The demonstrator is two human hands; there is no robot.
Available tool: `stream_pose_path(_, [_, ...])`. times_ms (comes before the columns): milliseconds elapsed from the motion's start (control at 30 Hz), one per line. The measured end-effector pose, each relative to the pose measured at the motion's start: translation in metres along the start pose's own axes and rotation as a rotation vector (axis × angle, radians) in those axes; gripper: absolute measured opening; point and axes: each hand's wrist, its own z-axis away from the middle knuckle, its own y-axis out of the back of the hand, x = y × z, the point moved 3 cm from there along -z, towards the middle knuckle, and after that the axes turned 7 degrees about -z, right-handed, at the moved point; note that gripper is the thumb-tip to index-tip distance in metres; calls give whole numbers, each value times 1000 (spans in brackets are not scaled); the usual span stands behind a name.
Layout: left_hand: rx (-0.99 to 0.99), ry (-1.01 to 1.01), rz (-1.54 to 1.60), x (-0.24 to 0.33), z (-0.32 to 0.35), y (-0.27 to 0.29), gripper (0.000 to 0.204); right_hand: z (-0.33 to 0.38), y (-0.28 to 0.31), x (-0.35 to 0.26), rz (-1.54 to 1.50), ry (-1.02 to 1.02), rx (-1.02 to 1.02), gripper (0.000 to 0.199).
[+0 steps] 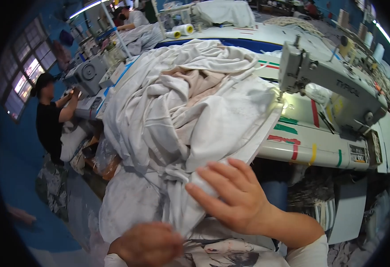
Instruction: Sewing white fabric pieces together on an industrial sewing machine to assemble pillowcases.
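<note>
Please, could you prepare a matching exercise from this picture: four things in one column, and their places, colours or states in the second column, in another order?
1. fabric heap
2. left hand
3. nearest sewing machine
4. window

A. in the blue wall, at the picture's left
B. blurred, near the lower edge
C. mostly white, beige showing within
D. at the right, light glowing near its needle

Pairs: 1-C, 2-B, 3-D, 4-A

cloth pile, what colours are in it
White cloth, beige folds mid-pile; head view shows it best.
</note>
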Motion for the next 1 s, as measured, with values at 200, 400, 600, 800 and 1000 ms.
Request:
stream_pose_path(200, [7, -500, 284, 23, -58, -79, 18, 26, 66, 2, -273, -20, 41, 27])
stream_pose_path(400, [-338, -269, 156, -38, 5, -79, 24, 152, 6, -8, -726, -641, 163, 29])
stream_pose_path(600, [-692, 1, 5, -61, 127, -113, 31, 209, -63, 12, -704, -881, 72, 25])
stream_pose_path(800, [-1145, 829, 809, -102, 56, -123, 64, 213, -40, 2, -1102, -1088, 19, 23])
stream_pose_path(1000, [20, 402, -720, -170, -86, -203, 39, 202, -30, 19, -1179, -1207, -17, 37])
